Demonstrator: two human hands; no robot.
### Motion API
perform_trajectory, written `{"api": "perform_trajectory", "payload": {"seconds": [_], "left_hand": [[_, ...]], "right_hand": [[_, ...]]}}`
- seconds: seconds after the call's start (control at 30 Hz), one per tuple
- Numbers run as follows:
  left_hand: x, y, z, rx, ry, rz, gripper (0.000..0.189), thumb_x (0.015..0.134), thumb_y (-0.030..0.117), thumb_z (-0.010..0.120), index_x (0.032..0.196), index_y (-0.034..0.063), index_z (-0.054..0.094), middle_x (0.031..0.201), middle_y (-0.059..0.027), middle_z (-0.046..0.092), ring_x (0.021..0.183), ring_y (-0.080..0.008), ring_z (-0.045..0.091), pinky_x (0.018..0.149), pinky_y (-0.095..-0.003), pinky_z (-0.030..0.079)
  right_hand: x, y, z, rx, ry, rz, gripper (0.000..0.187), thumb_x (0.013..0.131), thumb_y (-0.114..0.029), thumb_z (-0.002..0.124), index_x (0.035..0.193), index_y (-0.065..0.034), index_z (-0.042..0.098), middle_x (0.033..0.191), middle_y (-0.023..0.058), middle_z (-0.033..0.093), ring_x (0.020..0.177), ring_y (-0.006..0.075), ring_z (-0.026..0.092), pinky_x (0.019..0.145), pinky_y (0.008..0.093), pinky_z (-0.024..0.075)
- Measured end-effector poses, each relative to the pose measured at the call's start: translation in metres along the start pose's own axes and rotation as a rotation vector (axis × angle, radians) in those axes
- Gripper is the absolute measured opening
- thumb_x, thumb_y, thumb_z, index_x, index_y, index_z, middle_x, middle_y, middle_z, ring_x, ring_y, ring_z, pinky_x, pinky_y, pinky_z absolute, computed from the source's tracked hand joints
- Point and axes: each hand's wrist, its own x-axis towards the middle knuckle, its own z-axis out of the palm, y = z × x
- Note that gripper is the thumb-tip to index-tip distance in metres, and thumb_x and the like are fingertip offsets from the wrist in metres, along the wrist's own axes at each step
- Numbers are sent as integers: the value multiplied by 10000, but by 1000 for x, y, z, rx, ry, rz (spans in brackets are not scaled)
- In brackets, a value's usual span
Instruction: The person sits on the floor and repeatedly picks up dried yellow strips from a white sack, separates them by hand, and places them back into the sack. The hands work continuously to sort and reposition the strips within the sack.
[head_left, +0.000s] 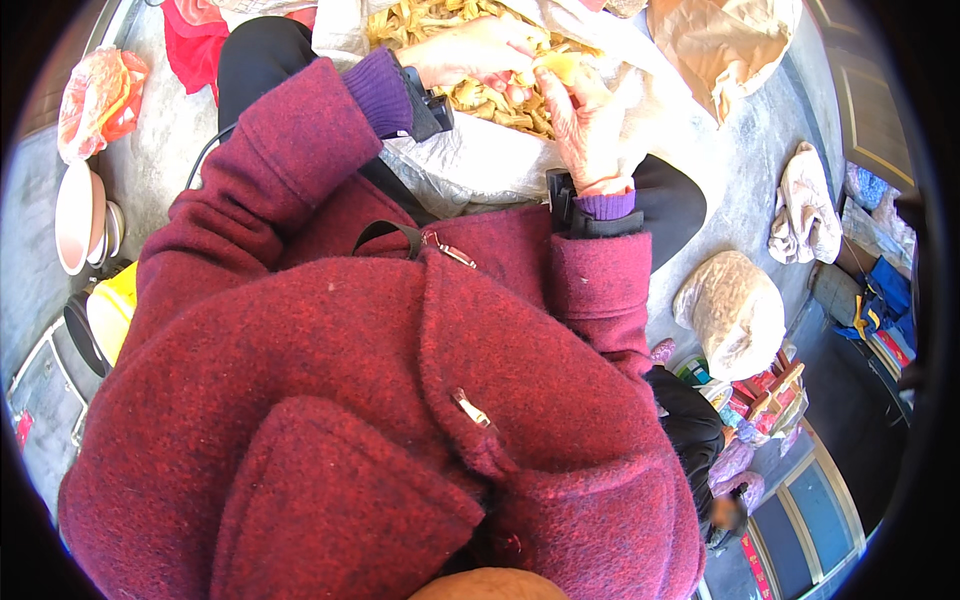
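Note:
Both hands are raised over an open white woven sack (480, 154) filled with yellowish-brown dried plant pieces (480, 101), perhaps mushrooms or vegetables. Between thumb and fingers, my right hand (592, 124) pinches a pale yellow piece (561, 66). My left hand (472, 56) reaches in from the left, its fingertips closed at the near edge of that same piece. Glare washes out the back of the left hand, and its grip is partly hidden. The sack rests between my knees, its rim folded outward.
A brown paper bag (724, 45) stands at the upper right. A tied, filled plastic bag (731, 315) and a crumpled pale cloth or sack (806, 206) lie on the right. Pink basins (75, 217) and a red-and-white plastic bag (103, 101) are left. Another person (686, 427) is behind at right.

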Motion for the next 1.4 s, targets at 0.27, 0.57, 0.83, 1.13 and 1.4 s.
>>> {"api": "perform_trajectory", "payload": {"seconds": [0.27, 0.57, 0.83, 1.13, 1.4], "left_hand": [[1, -17, -7, -244, -153, 186, 378, 881, 255, 595, 1161, 23, 491, 1026, -59, 598, 908, -148, 611, 790, -250, 498], [-3, -13, -9, -341, -99, 240, 441, 912, 293, 553, 1255, 41, 437, 1102, -57, 523, 1016, -138, 551, 868, -248, 463], [-13, -2, -9, -279, 7, 78, 412, 902, 169, 559, 1261, 18, 425, 1170, -89, 529, 1049, -185, 555, 909, -308, 475], [-12, -4, -7, -346, 36, 19, 418, 898, 201, 569, 1247, 12, 438, 1198, -106, 533, 1070, -222, 558, 925, -392, 479], [-17, -7, -2, -319, -32, 116, 387, 937, 231, 500, 1246, 6, 442, 1217, -146, 506, 1037, -262, 579, 931, -376, 466]], "right_hand": [[-2, -2, -1, 511, 64, 272, 160, 879, -90, 617, 1011, -10, 660, 813, 24, 654, 656, 74, 591, 615, 191, 480], [3, 0, -5, 333, 74, 44, 190, 847, -59, 632, 1035, -38, 650, 1059, 66, 612, 888, 146, 604, 807, 254, 473], [6, -13, -4, -293, 128, -282, 349, 661, -131, 764, 997, -125, 671, 1181, 105, 541, 1085, 285, 494, 945, 392, 377], [6, -10, 0, -446, 122, -341, 197, 679, -101, 722, 864, -129, 662, 932, 28, 609, 899, 248, 529, 800, 370, 412], [4, -1, 7, -284, 143, -251, 151, 724, -71, 704, 870, -89, 671, 792, 41, 627, 732, 224, 576, 709, 324, 454]]}}
